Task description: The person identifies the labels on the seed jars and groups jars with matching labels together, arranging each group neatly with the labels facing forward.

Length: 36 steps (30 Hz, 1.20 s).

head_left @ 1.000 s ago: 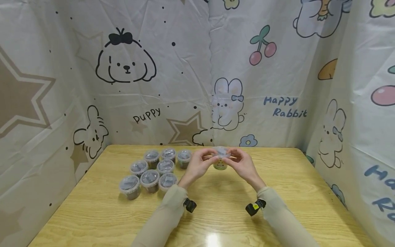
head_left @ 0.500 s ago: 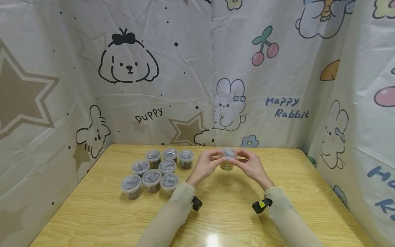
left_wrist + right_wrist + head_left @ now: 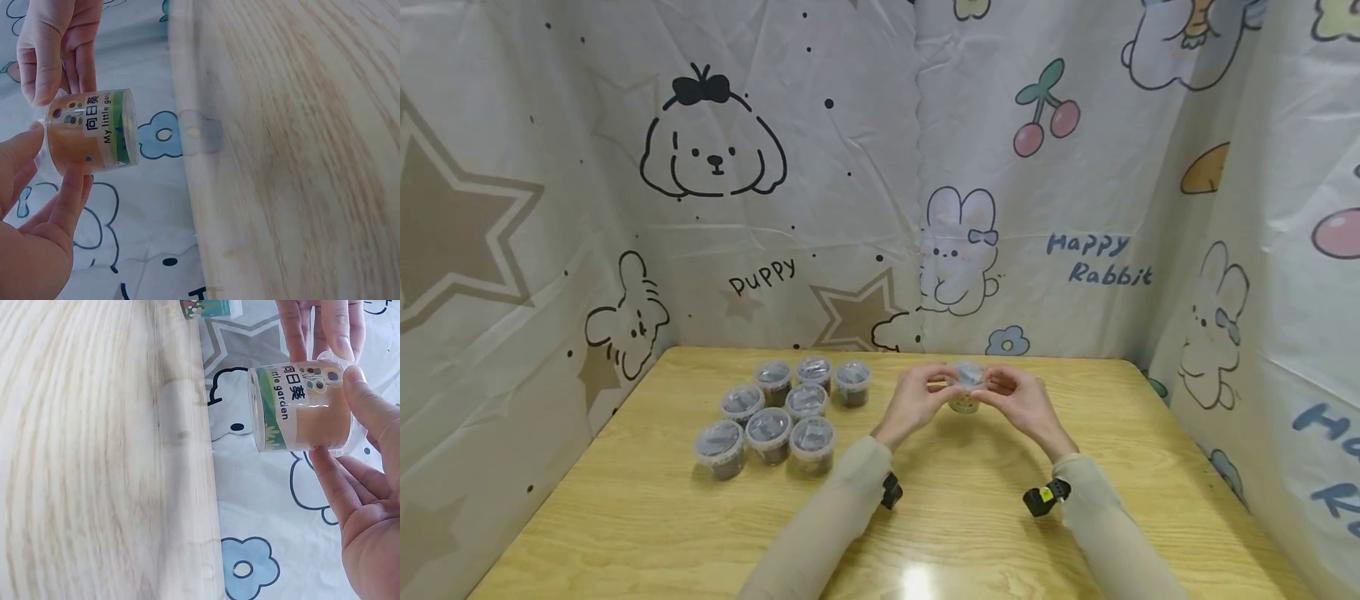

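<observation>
Near the table's far edge, a small clear plastic cup (image 3: 965, 405) with a translucent lid is upright between both hands. Its label, orange, white and green with sunflowers, reads "My little garden" on the cup (image 3: 94, 131) in the left wrist view. My left hand (image 3: 922, 397) grips the rim from the left, thumb in front. From the right, my right hand (image 3: 1017, 395) pinches the same rim with thumb and fingers. Both wrist views show a gap between the base of the cup (image 3: 300, 407) and the table's edge.
Several lidded cups (image 3: 767, 427) with dark contents stand grouped on the left of the wooden table (image 3: 970, 517). One cup (image 3: 853, 383) at the back is nearest the left hand. A printed curtain (image 3: 850, 208) hangs behind the table and along both sides.
Both hands have moved to the right with the cup held between them, away from the grouped cups. Those cups have stayed in place.
</observation>
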{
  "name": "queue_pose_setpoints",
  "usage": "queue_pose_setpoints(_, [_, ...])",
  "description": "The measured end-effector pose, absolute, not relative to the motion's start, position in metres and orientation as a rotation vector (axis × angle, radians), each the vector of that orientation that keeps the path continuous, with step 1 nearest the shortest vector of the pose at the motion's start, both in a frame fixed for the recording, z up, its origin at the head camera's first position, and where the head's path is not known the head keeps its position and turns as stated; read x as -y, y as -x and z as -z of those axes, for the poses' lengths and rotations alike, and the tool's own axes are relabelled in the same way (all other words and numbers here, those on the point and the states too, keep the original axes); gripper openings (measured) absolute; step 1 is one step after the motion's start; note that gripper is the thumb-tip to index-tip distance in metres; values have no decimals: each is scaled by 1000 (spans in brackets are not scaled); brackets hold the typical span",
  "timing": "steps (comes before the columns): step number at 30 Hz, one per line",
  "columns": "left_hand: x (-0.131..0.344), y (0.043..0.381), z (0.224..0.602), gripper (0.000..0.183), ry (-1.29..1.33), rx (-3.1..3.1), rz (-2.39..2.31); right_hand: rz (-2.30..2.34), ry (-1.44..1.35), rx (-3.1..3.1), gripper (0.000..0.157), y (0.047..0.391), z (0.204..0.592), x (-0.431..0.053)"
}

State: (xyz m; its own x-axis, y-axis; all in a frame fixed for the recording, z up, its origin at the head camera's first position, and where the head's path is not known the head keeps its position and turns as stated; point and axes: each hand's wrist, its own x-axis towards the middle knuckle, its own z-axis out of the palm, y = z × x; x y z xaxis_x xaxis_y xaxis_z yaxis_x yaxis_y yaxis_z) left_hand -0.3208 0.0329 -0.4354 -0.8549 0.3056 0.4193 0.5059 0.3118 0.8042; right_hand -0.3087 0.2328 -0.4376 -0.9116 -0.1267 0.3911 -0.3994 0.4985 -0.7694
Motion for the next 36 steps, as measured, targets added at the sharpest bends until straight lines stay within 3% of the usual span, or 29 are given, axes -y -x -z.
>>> queue_pose_setpoints(13, [-52, 330, 444, 19, 742, 2358, 1571, -1370, -390, 2496, 31, 316, 443, -246])
queue_pose_setpoints(22, [-67, 332, 443, 25, 666, 2357, 1538, -1356, -348, 2492, 34, 323, 441, -258])
queue_pose_setpoints(36, [-82, 330, 445, 36, 755, 2587, 1441, -1397, -275, 2528, 33, 329, 453, -282])
